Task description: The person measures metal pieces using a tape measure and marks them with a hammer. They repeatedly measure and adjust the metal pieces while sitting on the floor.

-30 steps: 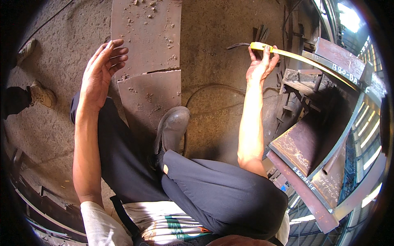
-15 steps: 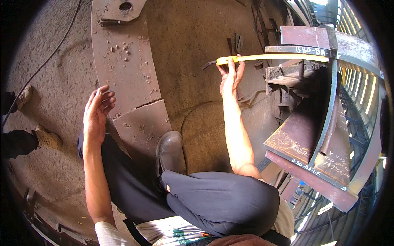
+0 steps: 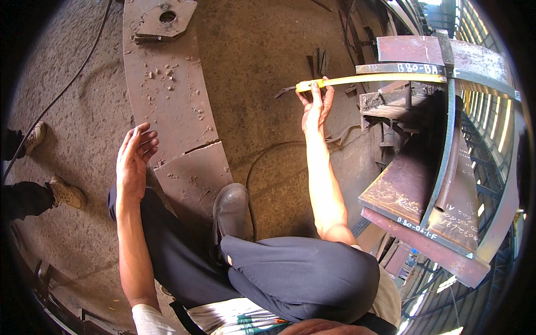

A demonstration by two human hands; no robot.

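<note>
Along the lower edge of the steel flange (image 3: 371,69) we've got the yellow tape measure (image 3: 310,85), blade (image 3: 391,78) drawn out toward the upright plate (image 3: 444,151). Our right hand (image 3: 316,111) pinches its body between thumb and fingers, likely to keep the blade straight and close to that edge. Far tip's poorly seen; can't say if it hooks on. Our left hand (image 3: 132,167), empty, fingers loosely spread, hovers by the floor plate's (image 3: 176,111) left edge, perhaps for balance.
</note>
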